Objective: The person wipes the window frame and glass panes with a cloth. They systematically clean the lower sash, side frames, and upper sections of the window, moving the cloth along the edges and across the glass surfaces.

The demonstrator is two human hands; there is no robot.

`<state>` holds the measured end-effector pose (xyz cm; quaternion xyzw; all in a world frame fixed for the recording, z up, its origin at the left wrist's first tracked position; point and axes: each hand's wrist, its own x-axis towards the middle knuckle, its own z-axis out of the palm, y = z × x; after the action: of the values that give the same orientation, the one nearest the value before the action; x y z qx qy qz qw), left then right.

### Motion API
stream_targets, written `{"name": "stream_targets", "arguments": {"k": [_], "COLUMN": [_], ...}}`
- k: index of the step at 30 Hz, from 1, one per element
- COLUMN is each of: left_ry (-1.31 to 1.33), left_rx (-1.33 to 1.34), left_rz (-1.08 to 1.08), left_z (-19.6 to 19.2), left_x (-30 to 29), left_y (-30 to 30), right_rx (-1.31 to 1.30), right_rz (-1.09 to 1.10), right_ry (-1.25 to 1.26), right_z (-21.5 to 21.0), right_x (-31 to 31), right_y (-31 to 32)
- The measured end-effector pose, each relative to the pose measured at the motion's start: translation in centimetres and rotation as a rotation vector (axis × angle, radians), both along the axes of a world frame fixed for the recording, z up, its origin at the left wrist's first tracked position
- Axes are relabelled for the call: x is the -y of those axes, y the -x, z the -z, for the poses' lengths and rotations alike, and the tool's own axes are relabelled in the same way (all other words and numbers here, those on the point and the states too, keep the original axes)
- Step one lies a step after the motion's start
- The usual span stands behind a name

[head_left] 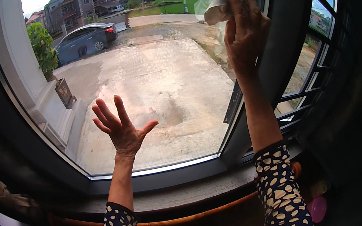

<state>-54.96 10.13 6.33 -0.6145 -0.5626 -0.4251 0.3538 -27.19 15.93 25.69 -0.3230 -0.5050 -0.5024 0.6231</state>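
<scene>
The right hand [246,33] grips a pale cloth [221,6] against the window glass [162,78]; the left hand [121,126] is spread flat, holding nothing.

Crumpled pale cloth [219,5], bunched, pressed on window pane [158,83] upper-rt corner, pane w/ dark frame

Dark navy sleeves [282,187] dotted with cream spots are worn, pushed up past the wrists; both hands [122,128] are seen bare, no rings visible.
</scene>
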Motion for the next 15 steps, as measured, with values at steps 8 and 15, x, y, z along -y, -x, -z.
{"name": "stream_targets", "arguments": {"k": [8, 15], "left_ry": [-0.004, 0.008], "left_rx": [-0.004, 0.011], "left_rz": [-0.026, -0.013], "left_z": [-0.1, 0.1], "left_x": [0.1, 0.1], "left_y": [0.7, 1.1], "right_rx": [0.208, 0.475], "right_rz": [-0.176, -0.168], "right_ry": [-0.026, -0.153], "right_z": [2.2, 3.4], "right_x": [0.8, 0.1], "right_y": [8.4, 9.9]}}
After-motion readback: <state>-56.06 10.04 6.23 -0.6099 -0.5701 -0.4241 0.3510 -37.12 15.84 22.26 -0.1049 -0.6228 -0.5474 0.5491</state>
